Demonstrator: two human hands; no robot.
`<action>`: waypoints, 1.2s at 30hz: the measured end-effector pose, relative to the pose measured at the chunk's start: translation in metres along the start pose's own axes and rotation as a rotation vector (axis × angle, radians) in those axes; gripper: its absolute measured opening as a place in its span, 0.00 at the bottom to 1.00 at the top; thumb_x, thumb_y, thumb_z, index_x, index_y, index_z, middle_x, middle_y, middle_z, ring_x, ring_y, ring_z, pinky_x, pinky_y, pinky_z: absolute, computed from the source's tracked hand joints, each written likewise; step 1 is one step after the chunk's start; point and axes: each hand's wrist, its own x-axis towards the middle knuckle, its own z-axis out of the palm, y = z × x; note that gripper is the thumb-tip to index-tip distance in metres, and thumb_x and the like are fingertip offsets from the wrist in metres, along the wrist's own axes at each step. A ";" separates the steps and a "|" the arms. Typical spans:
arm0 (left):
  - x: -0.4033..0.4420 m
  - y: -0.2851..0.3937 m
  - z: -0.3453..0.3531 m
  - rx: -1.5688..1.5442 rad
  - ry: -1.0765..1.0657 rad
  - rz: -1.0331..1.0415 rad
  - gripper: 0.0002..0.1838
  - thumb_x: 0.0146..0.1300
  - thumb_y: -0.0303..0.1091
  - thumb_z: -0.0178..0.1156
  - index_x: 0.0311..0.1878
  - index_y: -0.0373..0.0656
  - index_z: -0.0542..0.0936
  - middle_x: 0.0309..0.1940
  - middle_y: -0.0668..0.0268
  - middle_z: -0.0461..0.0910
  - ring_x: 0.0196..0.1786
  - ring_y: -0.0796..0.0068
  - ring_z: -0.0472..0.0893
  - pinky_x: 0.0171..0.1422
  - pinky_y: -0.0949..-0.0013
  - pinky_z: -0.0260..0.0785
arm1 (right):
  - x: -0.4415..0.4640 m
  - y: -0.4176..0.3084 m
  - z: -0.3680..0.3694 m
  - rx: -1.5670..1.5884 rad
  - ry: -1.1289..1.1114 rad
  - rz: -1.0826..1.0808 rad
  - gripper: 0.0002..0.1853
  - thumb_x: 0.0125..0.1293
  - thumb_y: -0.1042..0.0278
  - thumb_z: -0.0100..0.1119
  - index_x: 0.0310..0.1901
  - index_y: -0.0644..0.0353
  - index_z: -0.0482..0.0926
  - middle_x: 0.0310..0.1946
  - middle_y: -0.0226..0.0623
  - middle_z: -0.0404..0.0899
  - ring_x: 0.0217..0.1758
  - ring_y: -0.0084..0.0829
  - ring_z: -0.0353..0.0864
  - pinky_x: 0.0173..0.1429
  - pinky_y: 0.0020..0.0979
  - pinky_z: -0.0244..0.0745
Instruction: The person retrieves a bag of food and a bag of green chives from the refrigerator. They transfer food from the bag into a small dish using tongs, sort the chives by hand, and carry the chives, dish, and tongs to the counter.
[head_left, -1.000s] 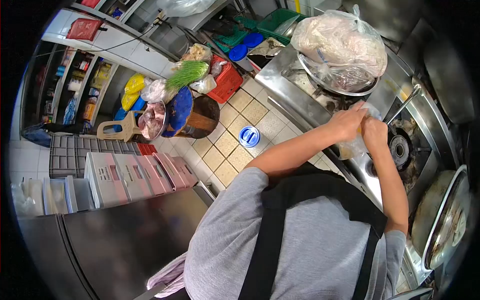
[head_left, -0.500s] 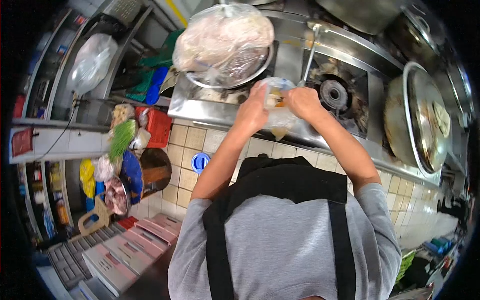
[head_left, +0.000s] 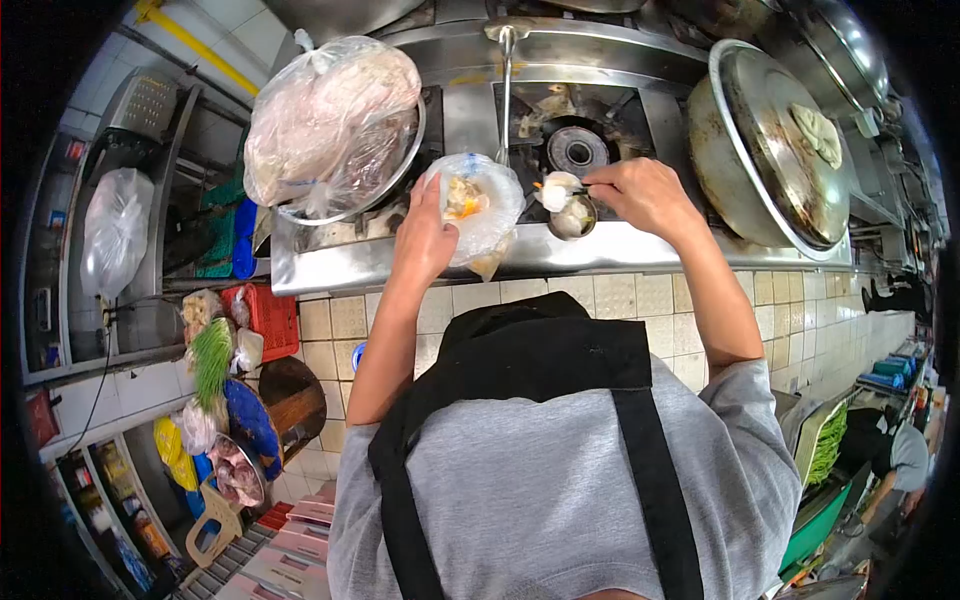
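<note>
My left hand (head_left: 425, 235) is closed on the rim of an open clear plastic bag (head_left: 500, 205). Inside the bag lie pale and orange food pieces (head_left: 465, 200). To the right, my right hand (head_left: 645, 192) grips a thin dark utensil (head_left: 588, 188) whose kind I cannot make out. At its end is a white lump of food (head_left: 558, 190) with a bit of orange. Just below that lump, a small round metal bowl (head_left: 573, 220) with pale food in it is at the stove's front edge; whether it is held or resting is unclear.
A gas burner (head_left: 577, 150) lies beyond my right hand. A large lidded pot (head_left: 770, 150) stands at right. At left, a big bag of pale meat (head_left: 330, 120) fills a metal basin (head_left: 420, 140). Another person (head_left: 905, 460) is at far right.
My right hand has left the bag and moved right with the utensil and white food. The bag's mouth is now wider, held by my left hand alone. The camera view has shifted.
</note>
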 end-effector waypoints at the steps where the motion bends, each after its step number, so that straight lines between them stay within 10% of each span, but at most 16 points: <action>1: 0.001 0.000 0.001 0.000 0.001 0.004 0.36 0.48 0.22 0.53 0.65 0.35 0.58 0.67 0.49 0.55 0.60 0.47 0.68 0.61 0.57 0.64 | -0.003 0.005 0.000 -0.033 -0.036 0.022 0.12 0.60 0.59 0.55 0.41 0.51 0.82 0.34 0.39 0.82 0.39 0.42 0.80 0.44 0.39 0.74; 4: 0.002 0.001 0.003 -0.006 -0.006 -0.004 0.36 0.49 0.22 0.53 0.65 0.35 0.57 0.67 0.49 0.55 0.60 0.47 0.68 0.61 0.58 0.64 | -0.001 0.018 0.030 -0.184 -0.178 0.089 0.11 0.61 0.58 0.52 0.40 0.43 0.83 0.36 0.33 0.83 0.43 0.38 0.80 0.45 0.42 0.75; 8: 0.002 0.004 0.003 -0.017 -0.016 -0.024 0.36 0.49 0.22 0.53 0.65 0.35 0.57 0.67 0.49 0.55 0.60 0.47 0.68 0.62 0.58 0.64 | 0.007 0.027 0.083 -0.316 -0.211 -0.022 0.09 0.54 0.70 0.52 0.31 0.59 0.83 0.32 0.45 0.82 0.39 0.42 0.83 0.41 0.38 0.77; 15: -0.002 0.001 0.003 0.010 0.009 -0.021 0.36 0.48 0.22 0.52 0.65 0.35 0.58 0.67 0.48 0.55 0.59 0.46 0.68 0.61 0.57 0.64 | 0.000 -0.004 -0.001 -0.378 -0.128 0.025 0.09 0.55 0.71 0.51 0.27 0.58 0.83 0.30 0.44 0.82 0.37 0.41 0.83 0.38 0.39 0.77; 19: 0.000 0.005 -0.001 -0.024 0.008 -0.021 0.36 0.48 0.22 0.53 0.65 0.34 0.58 0.67 0.47 0.55 0.59 0.45 0.68 0.60 0.57 0.65 | 0.015 -0.036 0.004 -0.189 0.016 -0.182 0.14 0.58 0.61 0.56 0.47 0.49 0.79 0.32 0.41 0.80 0.34 0.42 0.81 0.36 0.41 0.76; 23: 0.005 0.007 -0.003 0.006 0.023 0.006 0.36 0.47 0.21 0.53 0.65 0.34 0.59 0.67 0.47 0.54 0.59 0.46 0.68 0.60 0.57 0.65 | 0.050 -0.074 0.066 -0.203 0.073 -0.290 0.13 0.55 0.70 0.52 0.40 0.67 0.77 0.32 0.44 0.80 0.35 0.39 0.83 0.34 0.35 0.78; 36: 0.013 0.001 0.007 0.025 -0.071 0.003 0.36 0.48 0.22 0.53 0.65 0.36 0.60 0.69 0.51 0.52 0.59 0.48 0.69 0.58 0.56 0.66 | 0.120 -0.087 0.151 -0.035 0.063 -0.023 0.13 0.56 0.70 0.50 0.38 0.70 0.76 0.34 0.49 0.80 0.35 0.42 0.83 0.35 0.38 0.79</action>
